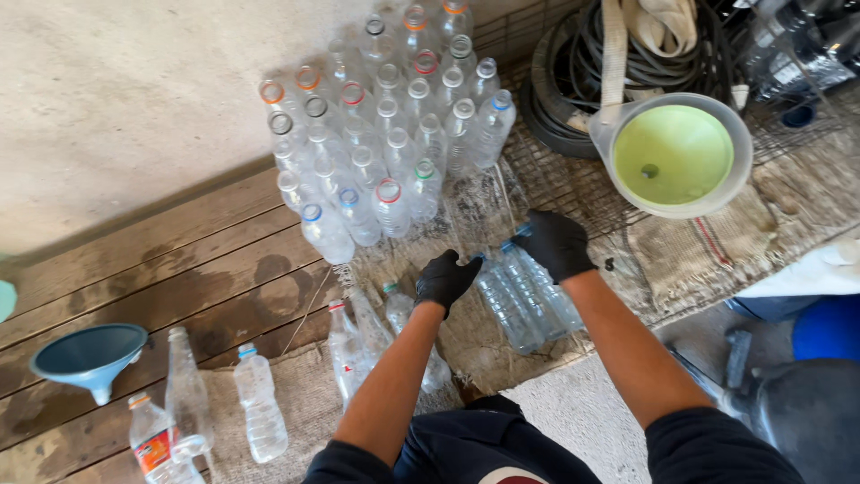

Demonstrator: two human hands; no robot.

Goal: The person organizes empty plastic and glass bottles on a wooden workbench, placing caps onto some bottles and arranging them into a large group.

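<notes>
Both gloved hands on clear empty bottles lying under my palms. Left hand (445, 280) grips one bottle (503, 305) near neck; right hand (555, 242) clasps neighbour bottle (545, 289) at cap end. Light, thin-walled, crushable, slick; hold at stiff neck. Upright bottle cluster (385, 134) stands beyond fingers.

A bunch of standing bottles (381, 134) sits behind both hands. Two bottles (524, 296) lie under the right hand (555, 242). A funnel (90, 356) sits far left; another funnel (676, 154) sits right.
</notes>
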